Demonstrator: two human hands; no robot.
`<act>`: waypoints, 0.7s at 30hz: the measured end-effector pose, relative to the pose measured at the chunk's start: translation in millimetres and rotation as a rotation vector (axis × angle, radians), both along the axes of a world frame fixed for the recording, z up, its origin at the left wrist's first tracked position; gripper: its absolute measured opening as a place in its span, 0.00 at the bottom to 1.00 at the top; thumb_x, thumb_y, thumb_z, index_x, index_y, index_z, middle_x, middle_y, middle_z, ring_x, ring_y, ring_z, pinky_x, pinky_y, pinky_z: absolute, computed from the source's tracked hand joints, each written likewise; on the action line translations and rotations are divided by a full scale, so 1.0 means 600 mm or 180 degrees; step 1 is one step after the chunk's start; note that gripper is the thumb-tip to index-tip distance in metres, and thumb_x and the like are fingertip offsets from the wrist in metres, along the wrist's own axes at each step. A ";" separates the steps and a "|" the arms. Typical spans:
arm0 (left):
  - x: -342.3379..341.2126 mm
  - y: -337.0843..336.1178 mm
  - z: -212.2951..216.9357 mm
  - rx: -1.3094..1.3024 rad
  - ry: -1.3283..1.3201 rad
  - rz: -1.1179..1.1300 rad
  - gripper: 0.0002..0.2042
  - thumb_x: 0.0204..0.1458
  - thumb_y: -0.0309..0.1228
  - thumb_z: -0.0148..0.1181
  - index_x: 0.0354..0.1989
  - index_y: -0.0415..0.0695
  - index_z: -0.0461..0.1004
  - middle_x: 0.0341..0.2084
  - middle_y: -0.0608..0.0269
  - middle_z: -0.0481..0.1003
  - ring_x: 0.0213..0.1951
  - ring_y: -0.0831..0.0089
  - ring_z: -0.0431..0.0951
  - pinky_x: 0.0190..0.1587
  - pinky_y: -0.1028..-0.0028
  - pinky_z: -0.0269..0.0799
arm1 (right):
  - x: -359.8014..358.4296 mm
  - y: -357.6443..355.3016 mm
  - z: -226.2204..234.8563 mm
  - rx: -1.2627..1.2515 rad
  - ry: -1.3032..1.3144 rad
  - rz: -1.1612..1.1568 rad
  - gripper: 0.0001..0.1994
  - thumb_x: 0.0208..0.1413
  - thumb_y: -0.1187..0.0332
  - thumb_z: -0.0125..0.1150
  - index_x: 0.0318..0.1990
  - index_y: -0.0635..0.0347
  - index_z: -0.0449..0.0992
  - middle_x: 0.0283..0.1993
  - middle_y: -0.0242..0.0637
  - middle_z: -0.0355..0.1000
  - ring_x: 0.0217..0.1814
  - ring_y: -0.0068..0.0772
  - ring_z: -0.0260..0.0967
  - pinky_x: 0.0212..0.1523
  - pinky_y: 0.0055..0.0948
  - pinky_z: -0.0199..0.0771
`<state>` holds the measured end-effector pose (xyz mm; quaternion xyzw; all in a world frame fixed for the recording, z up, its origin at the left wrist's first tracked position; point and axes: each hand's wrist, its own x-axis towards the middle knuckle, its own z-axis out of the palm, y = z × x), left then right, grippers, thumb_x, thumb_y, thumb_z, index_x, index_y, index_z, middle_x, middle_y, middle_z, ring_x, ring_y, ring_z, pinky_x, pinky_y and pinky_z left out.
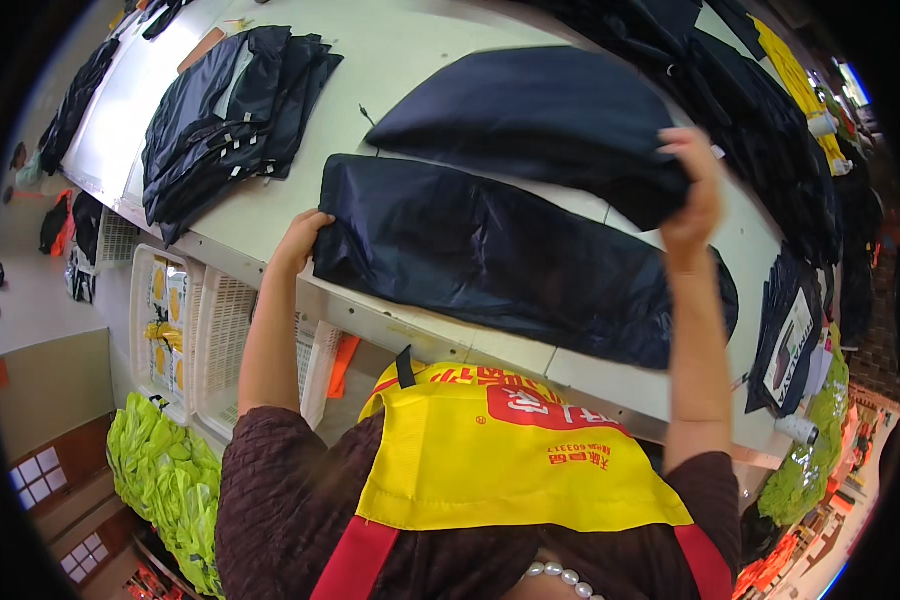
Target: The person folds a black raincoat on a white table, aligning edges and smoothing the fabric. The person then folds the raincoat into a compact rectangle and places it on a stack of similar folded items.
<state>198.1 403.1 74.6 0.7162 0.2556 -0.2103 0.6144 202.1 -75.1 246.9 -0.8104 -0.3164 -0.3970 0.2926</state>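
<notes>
Two long pieces of folded dark, glossy fabric lie side by side across the pale table. My left hand (pixel 303 238) is at the left end of the near piece (pixel 490 255), its fingers closed over the edge. The far piece (pixel 530 110) has a curved upper edge and looks slightly blurred. At its right end is my right hand (pixel 694 195), smeared by motion, with curled fingers gripping the fabric's edge. My right forearm crosses the right part of the near piece and hides some of it.
A stack of folded black garments (pixel 235 125) with small white tags lies at the table's left. More black fabric (pixel 740 110) is heaped along the far right, above a printed bag (pixel 790 345). White plastic baskets (pixel 225 340) and bright green bags (pixel 165 480) stand below left.
</notes>
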 end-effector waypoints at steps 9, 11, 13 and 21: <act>-0.017 0.025 -0.022 -0.0589 -0.0178 -0.0251 0.16 0.54 0.31 0.55 0.47 0.34 0.70 0.38 0.57 0.76 0.35 0.74 0.77 0.40 0.77 0.74 | -0.117 0.143 -0.179 0.0245 0.1322 0.0091 0.20 0.34 0.85 0.52 0.40 0.60 0.70 0.41 0.45 0.69 0.49 0.49 0.67 0.50 0.36 0.68; -0.017 0.011 0.004 -0.0441 -0.0323 -0.0560 0.15 0.49 0.29 0.60 0.44 0.35 0.71 0.34 0.59 0.77 0.30 0.74 0.78 0.35 0.76 0.75 | -0.115 0.105 -0.139 0.0379 0.1278 -0.0587 0.21 0.36 0.82 0.48 0.43 0.61 0.71 0.44 0.48 0.70 0.45 0.52 0.67 0.49 0.38 0.67; -0.003 0.006 0.031 -0.0261 -0.0363 -0.0620 0.17 0.46 0.28 0.62 0.44 0.35 0.71 0.32 0.60 0.77 0.28 0.73 0.77 0.33 0.77 0.75 | -0.121 0.057 -0.105 0.1000 0.1149 -0.0909 0.26 0.33 0.85 0.43 0.47 0.66 0.69 0.45 0.51 0.69 0.50 0.52 0.66 0.52 0.33 0.66; 0.057 0.051 0.211 0.0023 -0.1280 -0.0540 0.16 0.44 0.24 0.59 0.44 0.37 0.71 0.33 0.64 0.76 0.30 0.76 0.76 0.36 0.79 0.72 | -0.080 -0.178 -0.116 -0.0067 -0.0081 -0.1968 0.21 0.38 0.86 0.50 0.44 0.62 0.70 0.44 0.45 0.70 0.49 0.49 0.67 0.51 0.35 0.67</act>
